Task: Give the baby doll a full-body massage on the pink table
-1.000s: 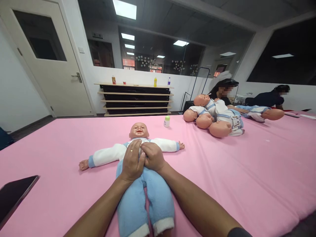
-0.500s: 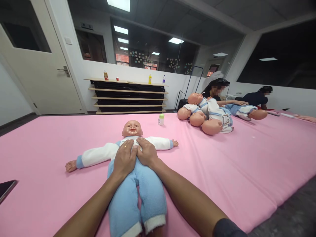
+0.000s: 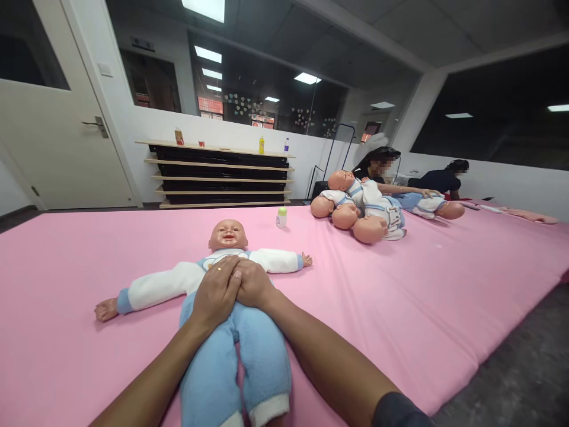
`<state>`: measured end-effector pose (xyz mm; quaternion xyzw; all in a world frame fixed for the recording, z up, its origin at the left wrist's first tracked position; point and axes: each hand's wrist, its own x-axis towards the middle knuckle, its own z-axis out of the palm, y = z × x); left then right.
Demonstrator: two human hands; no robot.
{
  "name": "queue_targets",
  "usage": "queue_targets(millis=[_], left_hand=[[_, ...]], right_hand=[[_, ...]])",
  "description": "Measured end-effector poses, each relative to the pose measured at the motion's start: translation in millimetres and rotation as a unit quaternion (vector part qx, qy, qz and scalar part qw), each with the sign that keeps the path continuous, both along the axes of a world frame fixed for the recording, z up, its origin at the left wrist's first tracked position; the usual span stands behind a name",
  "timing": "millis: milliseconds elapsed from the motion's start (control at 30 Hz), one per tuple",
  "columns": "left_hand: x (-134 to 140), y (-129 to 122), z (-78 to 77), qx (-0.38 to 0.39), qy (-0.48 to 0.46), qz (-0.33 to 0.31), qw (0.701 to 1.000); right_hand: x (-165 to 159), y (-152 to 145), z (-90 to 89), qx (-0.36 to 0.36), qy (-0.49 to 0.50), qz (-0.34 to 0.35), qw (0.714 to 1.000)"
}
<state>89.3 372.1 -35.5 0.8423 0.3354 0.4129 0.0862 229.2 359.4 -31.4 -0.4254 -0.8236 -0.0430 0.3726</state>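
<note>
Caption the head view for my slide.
Left hand and right hand rest on a doll lying face up on a pink surface, a green-capped bottle beyond.

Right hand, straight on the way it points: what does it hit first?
The left hand: the right hand points at it over the doll and already seems to touch it. Its fingertips are hidden.

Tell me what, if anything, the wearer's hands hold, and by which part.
No hold shows: the left hand and right hand lie together on the torso of the doll. Whether hidden fingertips pinch its clothing cannot be told.
</note>
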Motion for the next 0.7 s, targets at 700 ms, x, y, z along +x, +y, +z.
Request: queue_targets(millis=[700], left_hand=[[-4, -6, 2.3, 0.043, -0.040, -0.033, 0.998]], right_hand=[[-1, -2, -1.2, 0.018, -0.038, 0.012, 0.999]])
